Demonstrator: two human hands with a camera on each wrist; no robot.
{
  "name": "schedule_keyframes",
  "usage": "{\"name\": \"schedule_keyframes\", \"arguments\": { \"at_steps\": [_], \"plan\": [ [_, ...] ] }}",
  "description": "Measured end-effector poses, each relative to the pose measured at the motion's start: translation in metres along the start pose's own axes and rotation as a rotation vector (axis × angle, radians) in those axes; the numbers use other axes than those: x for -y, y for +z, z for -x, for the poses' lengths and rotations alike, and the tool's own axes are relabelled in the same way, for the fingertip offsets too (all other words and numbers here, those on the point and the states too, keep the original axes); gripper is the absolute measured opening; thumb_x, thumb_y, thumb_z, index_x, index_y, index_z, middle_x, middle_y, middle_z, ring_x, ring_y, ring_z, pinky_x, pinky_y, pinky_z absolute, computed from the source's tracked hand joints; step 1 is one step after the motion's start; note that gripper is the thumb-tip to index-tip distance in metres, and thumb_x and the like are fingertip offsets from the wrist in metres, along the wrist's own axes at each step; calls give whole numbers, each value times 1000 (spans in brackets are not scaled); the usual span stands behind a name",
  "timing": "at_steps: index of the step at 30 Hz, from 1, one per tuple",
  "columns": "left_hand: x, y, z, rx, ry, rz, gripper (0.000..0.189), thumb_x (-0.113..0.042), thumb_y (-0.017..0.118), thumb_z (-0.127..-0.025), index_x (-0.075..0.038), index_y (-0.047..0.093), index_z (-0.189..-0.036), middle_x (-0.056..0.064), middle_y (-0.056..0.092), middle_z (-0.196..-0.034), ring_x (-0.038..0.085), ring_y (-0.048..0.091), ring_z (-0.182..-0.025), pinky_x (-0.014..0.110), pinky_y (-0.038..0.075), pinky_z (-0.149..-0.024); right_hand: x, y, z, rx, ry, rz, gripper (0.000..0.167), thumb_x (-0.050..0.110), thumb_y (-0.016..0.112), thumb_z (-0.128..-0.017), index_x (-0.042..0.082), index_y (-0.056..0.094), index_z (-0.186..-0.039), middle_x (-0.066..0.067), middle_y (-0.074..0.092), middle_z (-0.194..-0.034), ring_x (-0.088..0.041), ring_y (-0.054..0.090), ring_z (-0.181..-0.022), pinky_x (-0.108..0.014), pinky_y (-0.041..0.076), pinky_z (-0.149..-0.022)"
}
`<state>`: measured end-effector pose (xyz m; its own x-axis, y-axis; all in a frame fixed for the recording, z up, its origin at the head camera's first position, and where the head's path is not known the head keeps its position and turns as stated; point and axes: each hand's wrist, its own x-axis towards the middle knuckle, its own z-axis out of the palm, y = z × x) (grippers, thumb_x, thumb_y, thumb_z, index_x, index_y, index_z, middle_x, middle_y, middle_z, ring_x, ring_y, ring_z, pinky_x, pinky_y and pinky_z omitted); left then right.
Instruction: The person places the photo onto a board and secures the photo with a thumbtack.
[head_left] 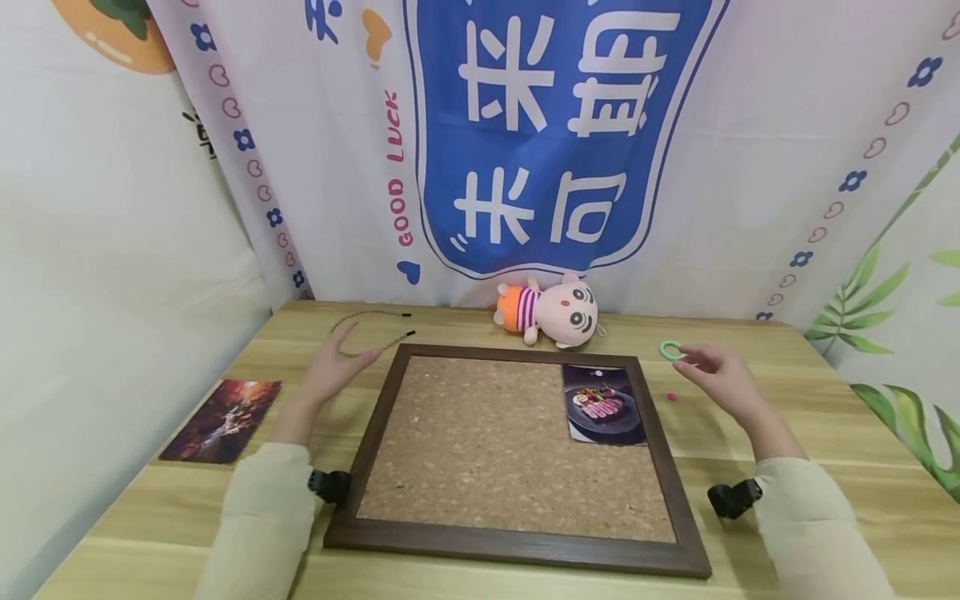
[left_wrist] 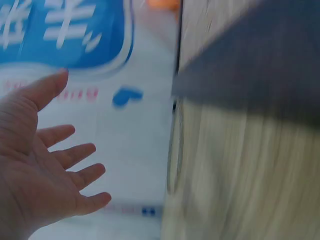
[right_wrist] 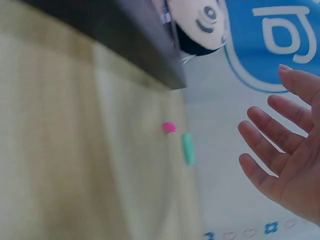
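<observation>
A cork board [head_left: 510,467] in a dark brown frame lies on the table between the hands. My left hand [head_left: 333,371], fingers spread and thumb apart, hovers left of its far corner over a thin braided cord [head_left: 367,313] with black tips. In the left wrist view that palm [left_wrist: 45,160] holds nothing. Past the board's right side, my right hand [head_left: 720,379] has relaxed fingers and overlaps a mint green ring [head_left: 662,353] in the head view. The right wrist view shows this hand [right_wrist: 290,145] apart from the ring [right_wrist: 188,149]. A small pink piece [head_left: 672,397] lies nearby.
A food photo [head_left: 603,408] lies in the board's upper right corner. Left of the board is a dark reddish picture [head_left: 221,421]. A plush doll [head_left: 551,311] lies at the back against a printed curtain [head_left: 352,208]. Both wrists carry black cameras.
</observation>
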<state>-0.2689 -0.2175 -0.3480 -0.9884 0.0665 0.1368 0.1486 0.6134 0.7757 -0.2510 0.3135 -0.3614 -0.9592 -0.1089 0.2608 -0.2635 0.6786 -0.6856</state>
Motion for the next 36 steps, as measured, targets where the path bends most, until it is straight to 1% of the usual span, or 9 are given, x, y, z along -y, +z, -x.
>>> {"name": "schedule_keyframes", "arguments": {
  "at_steps": [5,9,11,16,21,23,27,30,36],
  "plan": [
    [21,-31,15,-55,-90,38,81,-34,59,-81,-6,10,-139,22,8,-140,42,7,-123,57,14,-92,-14,6,6,-17,55,-17,46,28,49,-88,-9,48,-114,-25,53,-102,-29,51,-90,-35,42,-72],
    [45,-49,25,-110,-147,-4,83,-40,57,-80,-2,11,-138,27,12,-137,45,9,-122,56,16,-92,-24,10,11,1,109,-36,48,30,50,-87,-11,49,-113,-28,50,-107,-38,46,-97,-44,38,-79],
    [57,-57,30,-124,-178,-27,84,-42,55,-81,0,10,-137,29,13,-136,46,10,-121,56,17,-92,-30,12,12,-10,106,-41,45,29,53,-86,-10,52,-109,-26,53,-103,-36,48,-94,-42,38,-78],
    [84,-76,43,-127,-225,-18,81,-37,52,-84,7,8,-135,35,22,-128,46,27,-113,53,28,-86,-42,15,12,31,91,-27,40,25,55,-85,-10,55,-106,-26,54,-103,-39,47,-97,-45,35,-82],
    [108,-90,57,-200,-332,0,78,-34,50,-85,11,9,-133,37,17,-129,47,19,-117,54,24,-89,-44,18,13,64,145,-34,42,22,53,-86,-12,51,-110,-30,46,-114,-44,36,-109,-51,26,-89],
    [114,-93,61,-231,-395,4,78,-34,50,-84,11,9,-133,36,10,-132,47,11,-120,54,19,-92,-46,21,13,52,168,-45,43,24,54,-86,-12,52,-111,-29,47,-114,-43,36,-110,-50,26,-90],
    [121,-97,66,-251,-489,-50,77,-32,50,-84,12,10,-132,35,9,-132,46,9,-120,52,16,-94,-49,27,12,18,172,-59,43,25,57,-83,-11,55,-108,-26,51,-110,-40,40,-108,-48,28,-89],
    [124,-98,68,-231,-494,-109,76,-30,51,-83,14,11,-131,38,12,-130,48,12,-119,52,16,-94,-49,31,12,-7,155,-45,39,24,59,-82,-10,58,-103,-25,54,-105,-39,45,-103,-46,31,-86],
    [128,-96,73,-131,-439,-234,77,-31,52,-82,18,14,-127,41,19,-124,52,20,-112,55,22,-89,-46,34,13,-34,134,-1,31,19,60,-82,-8,62,-97,-24,58,-99,-38,49,-97,-44,36,-81]
  ]
}}
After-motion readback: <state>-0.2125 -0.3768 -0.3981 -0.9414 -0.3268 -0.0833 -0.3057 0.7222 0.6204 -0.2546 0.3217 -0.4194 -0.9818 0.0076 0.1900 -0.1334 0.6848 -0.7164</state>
